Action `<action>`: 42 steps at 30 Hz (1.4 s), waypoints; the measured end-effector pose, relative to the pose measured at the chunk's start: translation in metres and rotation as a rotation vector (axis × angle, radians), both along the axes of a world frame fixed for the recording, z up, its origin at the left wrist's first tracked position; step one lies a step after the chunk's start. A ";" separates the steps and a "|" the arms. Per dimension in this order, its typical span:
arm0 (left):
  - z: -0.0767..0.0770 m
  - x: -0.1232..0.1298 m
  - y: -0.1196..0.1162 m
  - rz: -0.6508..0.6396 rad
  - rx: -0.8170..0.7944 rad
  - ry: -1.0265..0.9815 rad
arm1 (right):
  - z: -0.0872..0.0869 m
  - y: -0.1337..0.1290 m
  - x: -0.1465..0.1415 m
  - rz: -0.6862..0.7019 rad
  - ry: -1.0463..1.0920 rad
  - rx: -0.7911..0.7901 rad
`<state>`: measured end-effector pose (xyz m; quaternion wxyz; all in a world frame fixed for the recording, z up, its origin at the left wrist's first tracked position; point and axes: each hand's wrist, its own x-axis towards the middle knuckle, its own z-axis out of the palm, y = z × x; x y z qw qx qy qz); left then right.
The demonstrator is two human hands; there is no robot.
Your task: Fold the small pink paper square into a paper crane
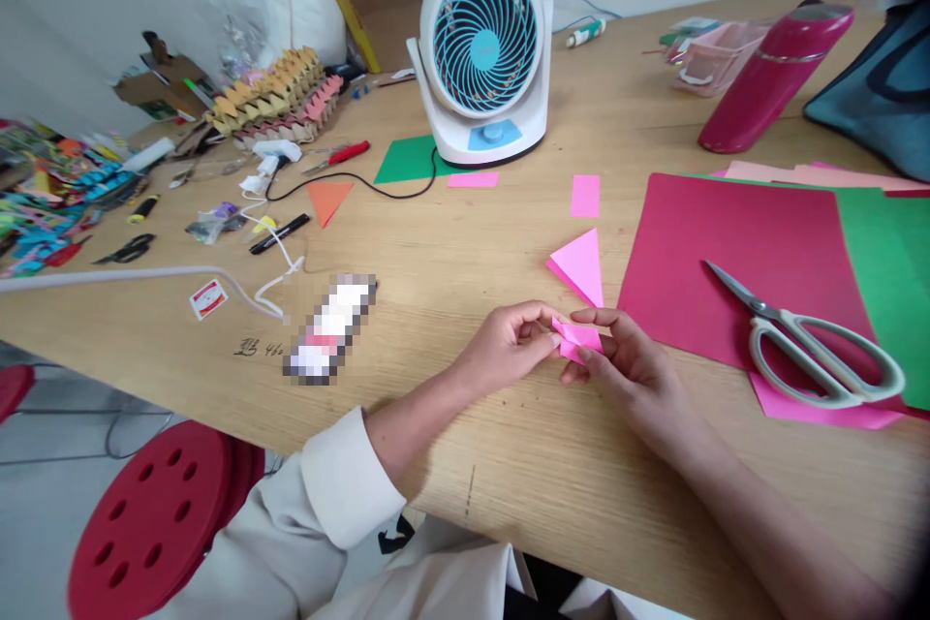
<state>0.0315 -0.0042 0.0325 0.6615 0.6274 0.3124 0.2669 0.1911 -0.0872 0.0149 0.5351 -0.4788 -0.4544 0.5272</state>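
Left hand [512, 346]: fingers pinched, gripping the left end of a small folded pink paper [580, 341]. Right hand [635, 370]: gripping the same paper's right side, thumb at its lower edge, other fingers curled around it. Paper is between the 2 hands, above the wood-grain table [450, 465], near the edge on the wearer's side.

Just beyond the hands: 1 folded pink paper triangle [581, 263], flat on the table. Farther back, 2 small pink rectangles, 1 upright in view [585, 196], 1 lying lengthwise [473, 180] near the fan base. White tabletop fan [484, 48] with blue blades stands at the back; green paper [407, 160] lies partly behind its base, orange paper triangle [330, 201] left of that.

Right side: large dark-pink sheet [733, 262] overlapping green sheets [890, 262]. Scissors with pale handles [814, 349] lie on top, blades pointing up-left. Magenta bottle [777, 77] leans in view, beside a pink plastic basket [716, 58].

Left side: phone [332, 329], screen pixelated; black marker [280, 233]; red-handled tool [347, 153]; black scissors [129, 249]. Red stool [156, 513] with round holes, below table level.
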 end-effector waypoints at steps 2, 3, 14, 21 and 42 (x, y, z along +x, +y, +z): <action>0.001 0.000 -0.001 0.005 -0.001 0.000 | 0.001 -0.001 -0.002 -0.010 -0.018 0.020; 0.002 0.000 -0.001 0.008 0.000 0.004 | 0.001 -0.001 -0.003 -0.013 -0.018 0.025; -0.001 0.000 0.001 -0.012 0.001 -0.045 | 0.005 0.000 -0.001 0.008 0.001 -0.016; 0.001 0.000 0.000 0.003 -0.006 -0.042 | 0.005 -0.001 -0.001 0.018 0.012 -0.017; 0.003 0.001 -0.003 0.027 -0.026 0.007 | -0.001 -0.006 -0.004 0.030 -0.164 0.062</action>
